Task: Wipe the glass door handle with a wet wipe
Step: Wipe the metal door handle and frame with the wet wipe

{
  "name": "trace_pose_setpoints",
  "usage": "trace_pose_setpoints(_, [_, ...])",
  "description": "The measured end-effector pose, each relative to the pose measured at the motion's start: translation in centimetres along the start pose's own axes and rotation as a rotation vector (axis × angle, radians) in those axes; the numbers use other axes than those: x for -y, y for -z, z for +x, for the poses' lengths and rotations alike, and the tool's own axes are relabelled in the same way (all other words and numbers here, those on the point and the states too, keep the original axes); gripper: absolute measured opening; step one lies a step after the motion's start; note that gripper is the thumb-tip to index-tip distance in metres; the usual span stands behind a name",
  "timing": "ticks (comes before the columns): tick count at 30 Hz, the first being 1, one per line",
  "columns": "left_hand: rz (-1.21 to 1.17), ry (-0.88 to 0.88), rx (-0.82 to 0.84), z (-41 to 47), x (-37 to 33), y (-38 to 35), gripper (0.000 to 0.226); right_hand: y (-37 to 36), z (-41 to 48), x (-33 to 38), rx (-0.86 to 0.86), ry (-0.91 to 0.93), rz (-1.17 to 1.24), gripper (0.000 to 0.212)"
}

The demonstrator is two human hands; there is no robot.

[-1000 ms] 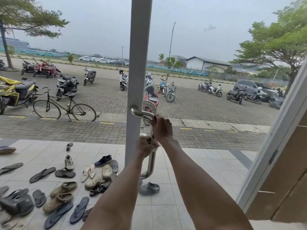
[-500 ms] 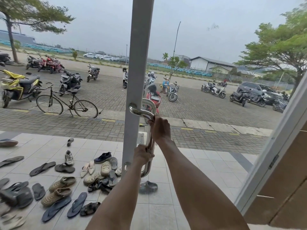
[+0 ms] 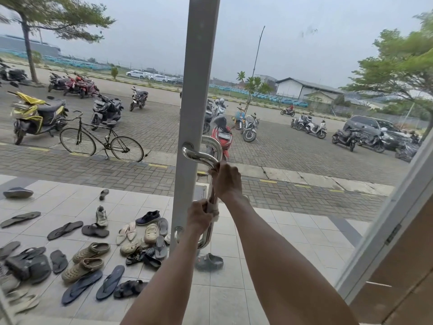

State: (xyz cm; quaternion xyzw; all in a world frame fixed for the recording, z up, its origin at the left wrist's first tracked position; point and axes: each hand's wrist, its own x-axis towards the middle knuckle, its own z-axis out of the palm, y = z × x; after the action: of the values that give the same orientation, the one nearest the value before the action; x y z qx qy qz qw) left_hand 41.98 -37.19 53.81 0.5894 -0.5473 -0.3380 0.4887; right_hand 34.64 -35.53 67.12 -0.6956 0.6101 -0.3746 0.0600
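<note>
The curved steel door handle (image 3: 199,156) is fixed to the grey frame (image 3: 199,66) of the glass door. My right hand (image 3: 226,181) is closed around the handle's upright bar just below its upper bend. Directly beneath, my left hand (image 3: 199,219) wraps the bar at mid-height with the white wet wipe (image 3: 215,213) pressed against the metal. Only a small edge of the wipe shows past my fingers. The handle's lower bend (image 3: 203,242) is bare below my left hand.
Through the glass, several sandals and shoes (image 3: 93,254) lie on the tiled porch. Beyond them stand a bicycle (image 3: 100,141) and parked motorbikes on a paved lot. A white door frame (image 3: 384,231) and a brown wall (image 3: 410,289) are at the right.
My left hand has slid down the handle bar with the wipe, from just under my right hand to mid-height. My right hand has kept its grip near the top.
</note>
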Motion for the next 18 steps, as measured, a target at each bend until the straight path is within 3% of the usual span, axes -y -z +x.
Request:
trace_pose_setpoints(15, [0.198, 0.059, 0.029, -0.5, 9.8, -3.5, 0.015, -1.5, 0.4, -1.2, -0.063, -0.024, 0.046, 0.020])
trace_pose_setpoints(18, [0.148, 0.072, 0.023, -1.6, 8.3, -3.0, 0.015, -1.5, 0.4, -1.1, -0.064, -0.031, 0.038, 0.021])
